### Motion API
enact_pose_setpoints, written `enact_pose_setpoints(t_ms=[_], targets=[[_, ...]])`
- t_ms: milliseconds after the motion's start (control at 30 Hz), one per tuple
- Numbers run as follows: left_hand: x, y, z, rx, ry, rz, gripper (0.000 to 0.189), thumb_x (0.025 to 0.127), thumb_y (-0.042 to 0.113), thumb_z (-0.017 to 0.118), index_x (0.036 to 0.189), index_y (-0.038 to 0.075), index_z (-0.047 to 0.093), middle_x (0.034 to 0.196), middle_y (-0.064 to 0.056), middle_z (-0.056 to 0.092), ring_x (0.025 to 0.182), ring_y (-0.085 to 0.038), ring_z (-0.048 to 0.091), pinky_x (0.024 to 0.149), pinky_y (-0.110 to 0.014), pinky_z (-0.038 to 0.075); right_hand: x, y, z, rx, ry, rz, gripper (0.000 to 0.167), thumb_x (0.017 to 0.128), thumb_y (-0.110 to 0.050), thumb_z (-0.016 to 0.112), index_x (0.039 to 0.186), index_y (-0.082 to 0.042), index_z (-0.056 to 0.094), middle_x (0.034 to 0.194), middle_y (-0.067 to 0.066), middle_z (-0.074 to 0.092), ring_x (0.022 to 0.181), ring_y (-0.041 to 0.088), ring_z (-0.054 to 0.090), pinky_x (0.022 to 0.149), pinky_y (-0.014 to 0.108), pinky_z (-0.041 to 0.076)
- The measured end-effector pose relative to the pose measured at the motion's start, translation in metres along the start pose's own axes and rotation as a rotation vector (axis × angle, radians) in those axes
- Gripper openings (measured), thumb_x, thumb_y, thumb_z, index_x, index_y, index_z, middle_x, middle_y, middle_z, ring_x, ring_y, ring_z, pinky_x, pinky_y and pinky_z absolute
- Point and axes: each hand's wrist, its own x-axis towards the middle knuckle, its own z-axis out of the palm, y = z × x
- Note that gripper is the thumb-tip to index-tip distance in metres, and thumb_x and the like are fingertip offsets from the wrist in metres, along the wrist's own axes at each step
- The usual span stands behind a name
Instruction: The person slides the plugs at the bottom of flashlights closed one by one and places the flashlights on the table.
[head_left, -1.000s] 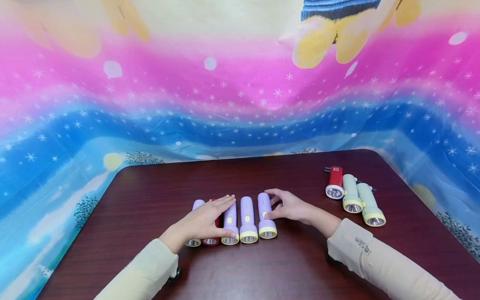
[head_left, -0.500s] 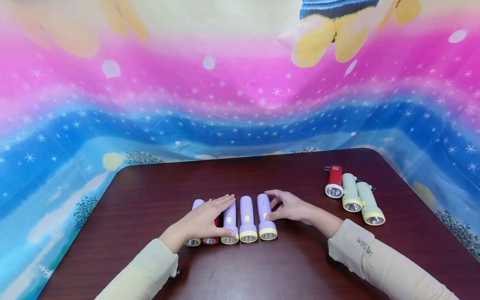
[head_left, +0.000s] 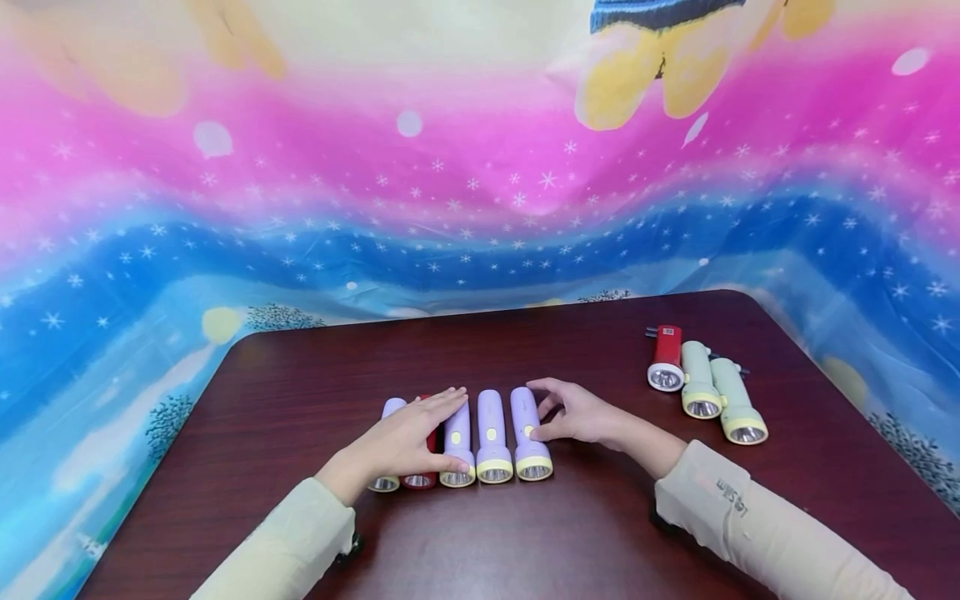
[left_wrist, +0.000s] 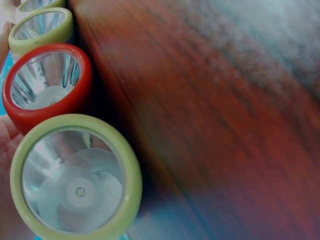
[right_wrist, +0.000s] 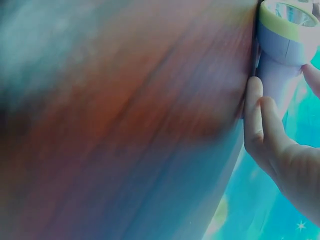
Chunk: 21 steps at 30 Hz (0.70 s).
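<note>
Lying across a flashlight row (head_left: 492, 433) at lower centre, the left hand (head_left: 405, 440) has straight fingers, its thumb apart from them on a purple flashlight (head_left: 456, 454). At the row's right end, the right hand (head_left: 576, 414) pinches the last purple flashlight (head_left: 527, 417) between thumb and fingers. Two pale green flashlights (head_left: 697, 369) lie at the frame's right.

In the lower middle of the frame, the purple flashlight (head_left: 528, 442) by the right hand (head_left: 583, 414) has slid slightly nearer, the hand going with it; its front, set back a second ago, now sits nearly level with the neighbouring flashlight (head_left: 492, 442). The head view has tipped down a touch.
</note>
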Motion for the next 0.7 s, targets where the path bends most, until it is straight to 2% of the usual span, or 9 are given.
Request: enact_pose_setpoints(t_ms=[300, 700], targets=[[0.000, 0.000, 0.000, -0.005, 0.003, 0.000, 0.102, 0.077, 0.072, 0.067, 0.155, 0.014, 0.035, 0.162, -0.001, 0.033, 0.151, -0.022, 0.030, 0.119, -0.055, 0.030, -0.007, 0.000, -0.008, -0.045, 0.035, -0.013, 0.077, 0.083, -0.013, 0.079, 0.148, -0.001, 0.040, 0.110, 0.019, 0.064, 0.073, 0.020, 0.060, 0.072, 0.034, 0.055], [-0.002, 0.001, 0.000, -0.014, 0.004, -0.004, 0.102, 0.078, 0.072, 0.068, 0.155, 0.014, 0.035, 0.162, -0.001, 0.033, 0.151, -0.022, 0.031, 0.119, -0.055, 0.029, -0.036, 0.016, -0.045, -0.074, 0.137, -0.080, 0.066, 0.089, -0.018, 0.074, 0.144, 0.001, 0.045, 0.118, 0.025, 0.062, 0.090, 0.022, 0.069, 0.077, 0.031, 0.057]])
